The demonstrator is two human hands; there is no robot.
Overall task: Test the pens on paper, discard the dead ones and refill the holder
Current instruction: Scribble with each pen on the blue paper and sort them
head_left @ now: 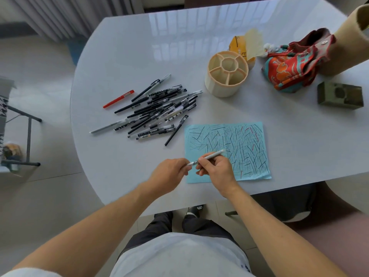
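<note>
Gripping one pen (pixel 207 157), both hands hover over the paper's (pixel 247 148) near-left corner.

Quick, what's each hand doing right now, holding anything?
Left hand: pinching the cap end of the pale pen.
Right hand: gripping the same pen's barrel above the blue paper.

1. The pale grey rounded table top (pixel 123 62) is seen to be glossy and smooth, with window light mirrored in it.
2. The light blue sheet of paper (pixel 257 134) appears matt.
3. The cream round plastic holder (pixel 221 86) looks smooth and matt.
4. The red and teal patterned cloth (pixel 289 66) lies in soft, crumpled folds.
</note>
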